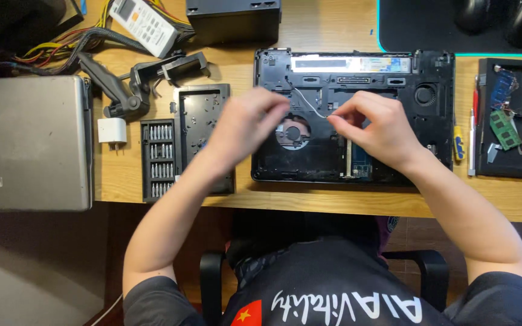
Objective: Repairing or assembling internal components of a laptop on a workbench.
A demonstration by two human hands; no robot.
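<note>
An opened black laptop base (430, 84) lies upside down on the wooden desk, its fan (293, 133) and inner parts exposed. My left hand (246, 124) hovers blurred over the base's left side, fingers bent, next to the fan. My right hand (377, 127) rests over the middle of the base, its fingertips pinching a thin white wire (307, 104) that curves up to the left. Whether the left hand also touches the wire is hidden by blur.
A screwdriver bit set (158, 158) and a black cover panel (203, 115) lie left of the base. A silver laptop (28, 142) sits far left. A black tray with memory modules (505, 124) and screwdrivers (471, 133) stands right. A remote (143, 24), cables and a mouse pad (418, 24) lie behind.
</note>
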